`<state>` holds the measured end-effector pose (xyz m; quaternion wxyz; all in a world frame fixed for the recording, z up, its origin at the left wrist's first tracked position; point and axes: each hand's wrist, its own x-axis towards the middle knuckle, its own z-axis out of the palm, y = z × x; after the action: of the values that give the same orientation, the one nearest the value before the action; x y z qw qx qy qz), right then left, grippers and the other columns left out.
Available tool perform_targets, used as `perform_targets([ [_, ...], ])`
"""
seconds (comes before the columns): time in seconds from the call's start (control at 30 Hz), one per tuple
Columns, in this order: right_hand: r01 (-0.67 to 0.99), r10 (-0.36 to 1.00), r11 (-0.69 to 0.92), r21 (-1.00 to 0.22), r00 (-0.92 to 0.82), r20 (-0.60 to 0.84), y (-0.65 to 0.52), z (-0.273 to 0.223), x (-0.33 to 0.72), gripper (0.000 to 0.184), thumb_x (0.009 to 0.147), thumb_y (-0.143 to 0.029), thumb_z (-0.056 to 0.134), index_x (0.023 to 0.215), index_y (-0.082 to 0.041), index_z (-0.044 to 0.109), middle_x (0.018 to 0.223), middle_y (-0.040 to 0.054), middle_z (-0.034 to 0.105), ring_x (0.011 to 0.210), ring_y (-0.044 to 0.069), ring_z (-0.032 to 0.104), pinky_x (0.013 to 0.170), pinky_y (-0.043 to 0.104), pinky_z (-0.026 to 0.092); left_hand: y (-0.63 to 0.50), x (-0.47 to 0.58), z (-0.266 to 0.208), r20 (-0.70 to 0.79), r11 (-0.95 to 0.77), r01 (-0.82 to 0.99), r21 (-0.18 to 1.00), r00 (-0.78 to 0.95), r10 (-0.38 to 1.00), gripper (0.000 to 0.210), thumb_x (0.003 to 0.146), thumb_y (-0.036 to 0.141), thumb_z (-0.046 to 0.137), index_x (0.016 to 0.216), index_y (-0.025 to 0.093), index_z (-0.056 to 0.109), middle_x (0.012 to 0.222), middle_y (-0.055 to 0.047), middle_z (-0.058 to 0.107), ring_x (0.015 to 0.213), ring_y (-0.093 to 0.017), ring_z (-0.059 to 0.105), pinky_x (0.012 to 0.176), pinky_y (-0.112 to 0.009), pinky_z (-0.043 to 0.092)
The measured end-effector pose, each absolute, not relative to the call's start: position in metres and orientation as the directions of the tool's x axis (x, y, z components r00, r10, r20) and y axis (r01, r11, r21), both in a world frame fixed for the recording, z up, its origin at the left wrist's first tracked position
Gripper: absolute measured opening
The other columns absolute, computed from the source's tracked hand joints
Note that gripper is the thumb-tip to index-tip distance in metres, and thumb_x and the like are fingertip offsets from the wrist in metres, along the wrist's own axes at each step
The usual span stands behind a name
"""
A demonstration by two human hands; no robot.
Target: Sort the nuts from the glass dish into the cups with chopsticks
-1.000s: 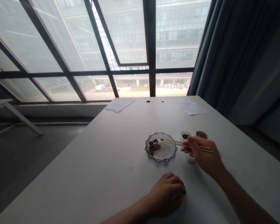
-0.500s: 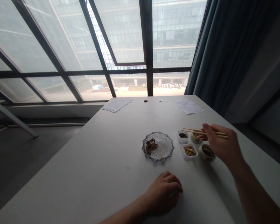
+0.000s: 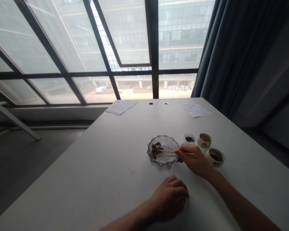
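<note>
My right hand (image 3: 191, 160) is closed around a pair of wooden chopsticks (image 3: 167, 151). Their tips reach over a scalloped clear glass dish (image 3: 172, 142) and touch or nearly touch the dark brown dried pieces (image 3: 156, 150) heaped on its left side; I cannot tell whether a piece is pinched. My left hand (image 3: 170, 197) rests on the table in front of the dish, fingers curled in, with nothing visible in it. Beyond my right hand stands a small white tub (image 3: 189, 139) of dark bits. The second white tub is hidden behind the hand.
Two cream-coloured pots with dark markings, a far one (image 3: 204, 140) and a nearer one (image 3: 214, 157), stand right of the dish. Paper sheets lie at the far left (image 3: 121, 107) and far right (image 3: 195, 109) of the white table (image 3: 98, 166). Windows and a dark curtain (image 3: 214, 57) lie beyond.
My right hand has swung left and down with the chopsticks, from above the pots to the glass dish, now covering the tub of yellowish pieces. My left hand has stayed put.
</note>
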<state>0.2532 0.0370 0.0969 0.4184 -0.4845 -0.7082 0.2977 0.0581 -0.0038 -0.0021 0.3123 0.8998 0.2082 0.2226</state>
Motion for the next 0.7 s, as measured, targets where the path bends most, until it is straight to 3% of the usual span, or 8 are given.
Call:
perform_targets([
  [0.17,0.425,0.942,0.335,-0.841,-0.144,0.303,0.039,0.081,0.250,0.052,0.105,-0.058,0.057,0.074,-0.019,0.072,0.070,0.0052,0.075,0.065,0.020,0.070,0.061,0.029,0.049,-0.004,0.059,-0.001,0.264,-0.716,0.252,0.651,0.809,0.524,0.024,0.087,0.010,0.070,0.106,0.024,0.072,0.115,-0.001,0.075,0.107,-0.021,0.062,0.102,-0.031,0.049],
  [0.5,0.311,0.948,0.293,-0.904,0.032,0.318,0.036,0.090,0.254,0.048,0.102,-0.058,0.063,0.078,-0.018,0.077,0.073,0.0086,0.079,0.067,0.024,0.078,0.063,0.031,0.061,-0.002,0.059,-0.003,0.258,-0.723,0.251,0.643,0.819,0.513,0.022,0.089,0.011,0.069,0.106,0.024,0.071,0.116,-0.001,0.075,0.107,-0.020,0.062,0.103,-0.030,0.049],
  [0.6,0.269,0.931,0.283,-0.920,0.151,0.331,0.029,0.111,0.263,0.047,0.097,-0.060,0.069,0.079,-0.018,0.078,0.074,0.0099,0.080,0.065,0.025,0.079,0.059,0.032,0.063,-0.002,0.059,-0.003,0.252,-0.722,0.253,0.644,0.821,0.512,0.023,0.088,0.011,0.069,0.106,0.024,0.071,0.116,-0.001,0.075,0.107,-0.020,0.062,0.102,-0.029,0.049],
  [0.7,0.359,0.865,0.262,-0.896,0.323,0.383,0.022,0.133,0.281,0.045,0.095,-0.061,0.071,0.082,-0.019,0.079,0.074,0.0096,0.080,0.063,0.025,0.079,0.055,0.031,0.063,-0.003,0.058,-0.003,0.248,-0.717,0.252,0.650,0.821,0.513,0.023,0.088,0.010,0.070,0.106,0.024,0.071,0.117,-0.001,0.075,0.108,-0.020,0.062,0.102,-0.029,0.049],
])
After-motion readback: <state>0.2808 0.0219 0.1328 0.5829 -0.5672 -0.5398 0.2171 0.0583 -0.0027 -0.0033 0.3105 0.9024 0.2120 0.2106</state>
